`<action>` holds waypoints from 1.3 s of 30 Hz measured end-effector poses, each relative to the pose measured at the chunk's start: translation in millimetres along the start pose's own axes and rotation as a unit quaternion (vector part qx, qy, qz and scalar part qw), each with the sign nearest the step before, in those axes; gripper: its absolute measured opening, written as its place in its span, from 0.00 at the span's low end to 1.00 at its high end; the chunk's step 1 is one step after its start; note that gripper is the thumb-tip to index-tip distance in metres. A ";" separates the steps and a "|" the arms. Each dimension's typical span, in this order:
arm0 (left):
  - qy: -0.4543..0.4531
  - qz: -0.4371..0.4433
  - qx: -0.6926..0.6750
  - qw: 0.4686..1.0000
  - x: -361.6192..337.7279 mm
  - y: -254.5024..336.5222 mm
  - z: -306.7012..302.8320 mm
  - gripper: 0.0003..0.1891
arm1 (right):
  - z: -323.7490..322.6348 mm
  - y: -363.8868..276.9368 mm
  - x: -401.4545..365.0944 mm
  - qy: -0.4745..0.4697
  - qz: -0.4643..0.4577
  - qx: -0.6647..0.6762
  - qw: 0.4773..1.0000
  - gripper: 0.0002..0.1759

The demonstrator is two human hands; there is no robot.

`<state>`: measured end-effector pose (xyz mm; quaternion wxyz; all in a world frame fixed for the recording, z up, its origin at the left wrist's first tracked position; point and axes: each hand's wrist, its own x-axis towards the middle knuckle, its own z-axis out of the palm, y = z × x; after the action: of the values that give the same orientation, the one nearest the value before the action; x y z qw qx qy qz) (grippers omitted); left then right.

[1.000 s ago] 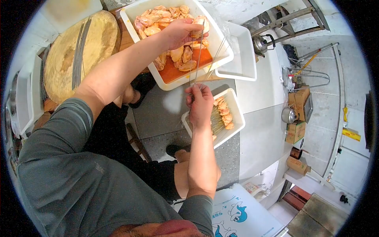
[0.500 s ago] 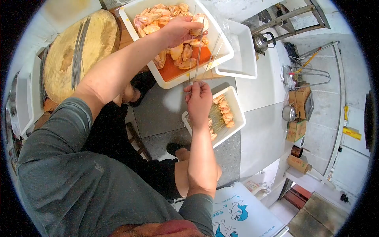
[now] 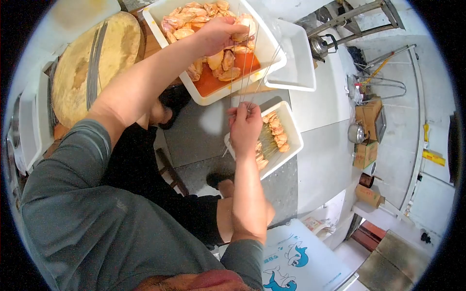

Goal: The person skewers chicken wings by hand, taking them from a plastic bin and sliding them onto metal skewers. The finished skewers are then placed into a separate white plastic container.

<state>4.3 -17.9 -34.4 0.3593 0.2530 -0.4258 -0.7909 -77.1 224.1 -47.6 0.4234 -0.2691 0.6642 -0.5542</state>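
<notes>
My left hand (image 3: 221, 36) is closed around a chicken wing (image 3: 243, 28), held above a large white tub (image 3: 208, 98) of raw wings in reddish marinade. My right hand (image 3: 245, 127) is closed on the lower ends of several thin metal skewers (image 3: 242, 80). These fan upward, and some reach the held wing; whether they pass through it I cannot make out. Below and beside my right hand stands a smaller white tub (image 3: 286, 159) with skewered chicken pieces (image 3: 277, 133) inside, partly hidden by that hand.
A round wooden chopping block (image 3: 70, 80) at the left carries a bundle of metal skewers (image 3: 96, 65). Another white tub (image 3: 296, 80) stands beyond the large one. A kettle (image 3: 319, 47) is near the upper right. A white chest with blue dolphin prints (image 3: 315, 271) stands at the lower right.
The skewers in my right hand are spread wider, their upper ends leaning further right. Both hands stay in nearly the same places, the left still on the chicken wing.
</notes>
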 end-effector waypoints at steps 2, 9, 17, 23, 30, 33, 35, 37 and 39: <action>-0.009 0.003 -0.016 1.000 -3.3 4.3 -1.5 0.13 | 0.1 11.8 0.7 -0.008 0.004 0.031 0.999 0.06; -0.007 -0.002 -0.065 0.998 -1.2 6.1 -3.8 0.14 | -8.5 6.7 -5.6 -0.004 0.025 0.057 0.998 0.06; 0.015 -0.026 -0.061 0.998 -2.3 9.5 1.2 0.12 | -11.6 3.9 -3.1 -0.006 0.008 0.014 1.000 0.07; 0.024 0.011 -0.060 0.998 -5.2 13.5 2.5 0.13 | -11.5 3.5 -2.5 -0.017 0.019 0.020 0.999 0.07; 0.010 0.008 -0.049 0.999 -9.2 17.6 4.1 0.15 | -11.2 4.7 -3.7 -0.022 0.035 0.038 0.998 0.06; 0.004 0.000 -0.056 0.998 -6.1 16.2 2.3 0.15 | -10.2 5.9 -3.7 -0.013 0.029 0.051 0.998 0.06; -0.007 0.000 -0.052 0.999 -6.8 15.7 2.1 0.14 | -10.1 5.4 -3.9 -0.015 0.028 0.049 0.998 0.07; -0.015 0.001 -0.050 0.999 -6.2 13.6 2.2 0.14 | -10.6 7.4 -3.9 -0.016 0.017 0.045 0.999 0.07; -0.021 0.005 -0.049 0.999 -4.1 10.7 0.9 0.14 | -9.1 10.8 -1.3 -0.017 -0.002 0.038 0.999 0.07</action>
<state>10.0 -18.3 -24.4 0.3663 0.2164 -0.3952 -0.8142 -83.1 232.4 -57.4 0.4435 -0.2639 0.6344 -0.5756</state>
